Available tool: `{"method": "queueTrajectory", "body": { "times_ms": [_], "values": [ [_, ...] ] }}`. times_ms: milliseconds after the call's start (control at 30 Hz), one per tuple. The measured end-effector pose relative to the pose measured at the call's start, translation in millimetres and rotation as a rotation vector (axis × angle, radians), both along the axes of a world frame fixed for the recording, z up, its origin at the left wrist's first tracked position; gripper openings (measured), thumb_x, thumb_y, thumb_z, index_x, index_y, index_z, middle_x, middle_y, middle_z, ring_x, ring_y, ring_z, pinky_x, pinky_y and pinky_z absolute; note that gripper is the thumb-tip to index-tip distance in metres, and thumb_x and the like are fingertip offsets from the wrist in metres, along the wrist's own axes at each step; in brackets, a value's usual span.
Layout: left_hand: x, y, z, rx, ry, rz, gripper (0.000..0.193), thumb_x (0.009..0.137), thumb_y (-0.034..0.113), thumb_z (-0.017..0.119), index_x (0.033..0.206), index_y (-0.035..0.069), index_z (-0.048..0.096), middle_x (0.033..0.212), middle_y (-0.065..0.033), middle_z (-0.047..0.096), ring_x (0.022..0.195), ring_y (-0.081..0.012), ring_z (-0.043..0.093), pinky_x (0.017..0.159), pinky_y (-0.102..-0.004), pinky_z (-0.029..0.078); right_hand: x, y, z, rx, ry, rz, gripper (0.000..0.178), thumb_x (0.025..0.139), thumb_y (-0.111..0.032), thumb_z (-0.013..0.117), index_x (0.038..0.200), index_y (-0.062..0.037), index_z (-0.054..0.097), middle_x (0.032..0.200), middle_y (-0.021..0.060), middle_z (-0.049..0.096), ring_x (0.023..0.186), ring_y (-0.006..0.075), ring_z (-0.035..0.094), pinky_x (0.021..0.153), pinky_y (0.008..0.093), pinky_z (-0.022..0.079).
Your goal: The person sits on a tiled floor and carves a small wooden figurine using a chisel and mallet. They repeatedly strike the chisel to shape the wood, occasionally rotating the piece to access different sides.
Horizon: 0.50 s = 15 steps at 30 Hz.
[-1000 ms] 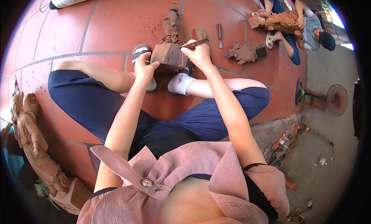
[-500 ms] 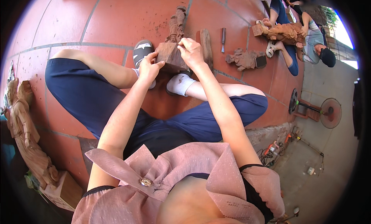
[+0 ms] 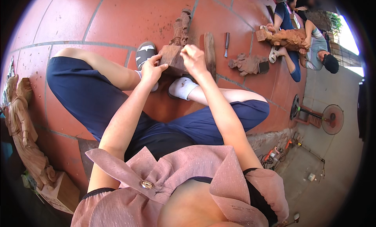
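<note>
Seated work with a wood carving; clock directions are read from its block base, twelve o'clock lying toward the top of the view. The carved figure (image 3: 181,29) extends from the block base (image 3: 170,54) toward one o'clock, the block lying between the person's feet. The left hand (image 3: 152,71) meets the block at eight o'clock, its bent fingers and thumb set slightly apart and holding the near-left corner. The right hand (image 3: 194,60) is at three o'clock, its fingers drawn narrowly together at the block's upper right edge; whether they hold anything cannot be told. Near three o'clock lie, in outward order, a wooden strip (image 3: 210,53) just beside the right hand, a chisel (image 3: 226,45) slightly higher, and a second carving (image 3: 249,64). Farther along, between two and three o'clock, a co-worker (image 3: 318,51) has hands on a reddish-brown sculpture (image 3: 288,38). A fan (image 3: 333,119) occupies four o'clock. At eight o'clock, well apart, a pale robed statue (image 3: 24,127) lies near the left edge.
</note>
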State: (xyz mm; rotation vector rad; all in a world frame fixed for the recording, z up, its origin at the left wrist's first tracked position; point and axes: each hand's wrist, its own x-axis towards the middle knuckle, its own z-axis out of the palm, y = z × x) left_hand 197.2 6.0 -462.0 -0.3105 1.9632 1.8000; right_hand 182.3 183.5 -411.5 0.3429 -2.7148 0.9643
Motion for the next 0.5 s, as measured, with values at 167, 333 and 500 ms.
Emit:
{"method": "queueTrajectory", "body": {
  "times_ms": [167, 333, 500],
  "values": [
    [-1, 3, -17, 0.002, 0.041, 0.045, 0.053, 0.07, 0.013, 0.072, 0.12, 0.004, 0.056, 0.107, -0.0175, 0.062, 0.095, -0.0228, 0.061, 0.084, -0.0316, 0.046, 10, -4, 19, -0.129, -0.139, 0.009, 0.009, 0.069, -0.005, 0.065, 0.071, -0.0023, 0.056, 0.069, 0.0145, 0.058, 0.065, 0.0303, 0.059, 0.059, 0.036, 0.047],
    [2, 1, -12, -0.042, 0.123, 0.054, 0.054, 0.07, 0.014, 0.073, 0.12, 0.005, 0.056, 0.108, -0.018, 0.062, 0.097, -0.0243, 0.061, 0.086, -0.0325, 0.045, -20, 7, -5, -0.012, -0.081, -0.061, 0.007, 0.071, -0.005, 0.063, 0.072, -0.0033, 0.056, 0.07, 0.016, 0.058, 0.067, 0.0327, 0.059, 0.06, 0.0398, 0.046],
    [-1, 1, -21, 0.032, 0.001, 0.025, 0.051, 0.072, 0.003, 0.07, 0.121, 0.001, 0.054, 0.107, -0.0128, 0.061, 0.101, -0.0209, 0.056, 0.086, -0.031, 0.046, -4, 3, 10, 0.053, -0.107, 0.074, 0.008, 0.071, 0.0, 0.061, 0.074, -0.0026, 0.054, 0.075, 0.016, 0.058, 0.069, 0.0342, 0.059, 0.059, 0.0404, 0.046]
  ]
}}
